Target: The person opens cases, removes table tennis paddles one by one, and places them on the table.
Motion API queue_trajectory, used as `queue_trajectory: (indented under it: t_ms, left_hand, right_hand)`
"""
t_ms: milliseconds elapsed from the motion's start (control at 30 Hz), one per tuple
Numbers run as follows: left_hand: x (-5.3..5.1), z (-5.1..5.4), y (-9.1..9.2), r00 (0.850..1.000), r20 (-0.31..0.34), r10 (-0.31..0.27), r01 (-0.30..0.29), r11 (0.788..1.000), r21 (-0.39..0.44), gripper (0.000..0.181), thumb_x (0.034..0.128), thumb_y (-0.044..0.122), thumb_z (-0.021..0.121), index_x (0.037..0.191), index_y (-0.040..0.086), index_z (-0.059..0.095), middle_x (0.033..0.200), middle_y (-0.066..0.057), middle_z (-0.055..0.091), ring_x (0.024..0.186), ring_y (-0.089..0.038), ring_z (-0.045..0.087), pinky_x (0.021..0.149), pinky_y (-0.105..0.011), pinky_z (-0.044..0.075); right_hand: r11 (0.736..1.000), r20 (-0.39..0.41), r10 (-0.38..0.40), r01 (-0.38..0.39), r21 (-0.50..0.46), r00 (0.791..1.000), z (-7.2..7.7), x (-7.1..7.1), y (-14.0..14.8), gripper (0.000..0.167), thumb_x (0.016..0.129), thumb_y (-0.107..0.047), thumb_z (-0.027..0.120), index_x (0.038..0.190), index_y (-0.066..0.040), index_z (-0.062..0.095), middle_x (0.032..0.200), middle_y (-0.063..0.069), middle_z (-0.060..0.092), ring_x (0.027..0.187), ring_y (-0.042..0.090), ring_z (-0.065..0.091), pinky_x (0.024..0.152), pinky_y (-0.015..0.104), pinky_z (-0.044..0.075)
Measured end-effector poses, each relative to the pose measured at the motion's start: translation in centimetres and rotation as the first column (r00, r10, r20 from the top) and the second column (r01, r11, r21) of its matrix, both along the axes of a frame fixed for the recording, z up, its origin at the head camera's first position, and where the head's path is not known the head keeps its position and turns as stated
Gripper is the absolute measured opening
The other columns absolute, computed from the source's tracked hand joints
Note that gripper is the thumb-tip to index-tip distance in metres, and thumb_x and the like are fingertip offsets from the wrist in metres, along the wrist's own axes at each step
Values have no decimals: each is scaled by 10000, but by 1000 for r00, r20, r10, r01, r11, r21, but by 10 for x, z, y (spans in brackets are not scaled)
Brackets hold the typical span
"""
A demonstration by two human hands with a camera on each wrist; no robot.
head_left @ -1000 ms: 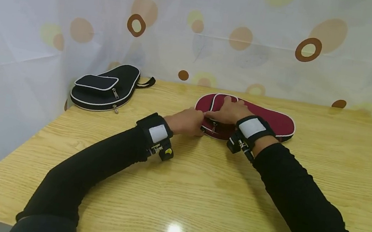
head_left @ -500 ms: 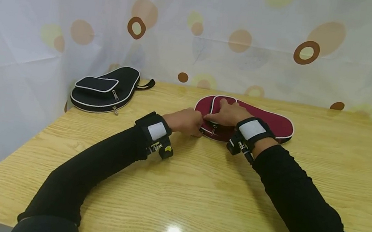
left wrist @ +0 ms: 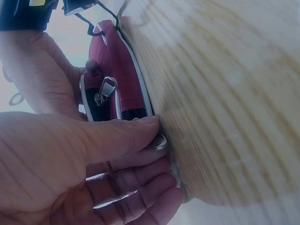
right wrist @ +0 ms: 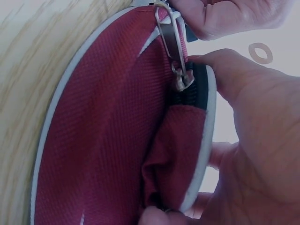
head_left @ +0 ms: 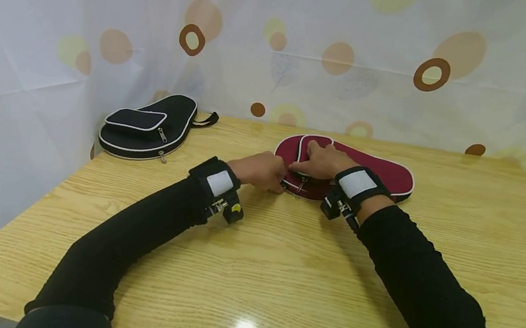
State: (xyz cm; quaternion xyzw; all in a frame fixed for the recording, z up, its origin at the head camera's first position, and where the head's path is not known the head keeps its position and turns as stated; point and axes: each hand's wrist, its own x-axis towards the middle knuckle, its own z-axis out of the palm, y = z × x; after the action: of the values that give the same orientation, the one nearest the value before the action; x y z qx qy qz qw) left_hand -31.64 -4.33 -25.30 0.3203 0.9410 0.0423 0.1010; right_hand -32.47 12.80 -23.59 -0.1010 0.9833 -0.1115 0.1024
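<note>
A red, paddle-shaped zip case (head_left: 383, 172) with white piping lies flat at the back of the table. My left hand (head_left: 262, 169) is at its left end, where thumb and forefinger pinch a metal zipper pull (left wrist: 161, 142) on the side edge. My right hand (head_left: 324, 161) holds the case's raised front pocket (right wrist: 180, 150), thumb at one edge and fingers over its face. A second zipper pull (right wrist: 171, 40) hangs free on the pocket, near the right thumb. The right hand's fingertips are mostly hidden in the right wrist view.
A black case (head_left: 176, 118) of the same shape, with a wrist strap (head_left: 207, 119), lies at the table's back left. Behind the wooden table (head_left: 206, 279) hangs a white curtain (head_left: 312, 31) with brown and yellow dots.
The left hand has shifted very slightly left at the red case's edge. The right hand stays on the pocket, and the black case has not moved.
</note>
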Motion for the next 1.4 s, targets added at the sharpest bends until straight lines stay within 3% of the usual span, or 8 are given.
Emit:
queue_trajectory:
  t_ms: [333, 1000, 1400]
  left_hand:
    - [0, 3, -4, 1000, 6, -9, 9, 1000, 22, 375, 951, 209, 724, 657, 129, 505, 615, 52, 429, 635, -106, 432, 588, -229, 312]
    - [-3, 2, -7, 999, 13, -37, 37, 999, 37, 385, 954, 206, 720, 646, 129, 502, 608, 58, 406, 613, -97, 404, 589, -228, 299]
    - [-3, 3, -8, 999, -2, -50, 50, 998, 41, 370, 951, 200, 719, 650, 131, 516, 622, 59, 426, 625, -102, 419, 597, -231, 310]
  right_hand:
    - [999, -13, 41, -41, -5, 999, -2, -1, 2, 464, 996, -491, 562, 1038, -47, 434, 896, 143, 461, 815, 282, 472, 630, 330, 388]
    - [997, -17, 80, -80, -3, 997, -3, -1, 3, 430, 1010, -457, 561, 1058, -47, 440, 939, 148, 463, 886, 297, 469, 681, 353, 387]
    - [994, -30, 105, -105, -7, 994, -1, 0, 3, 403, 1019, -422, 566, 1013, -40, 437, 887, 135, 465, 801, 275, 477, 662, 329, 365]
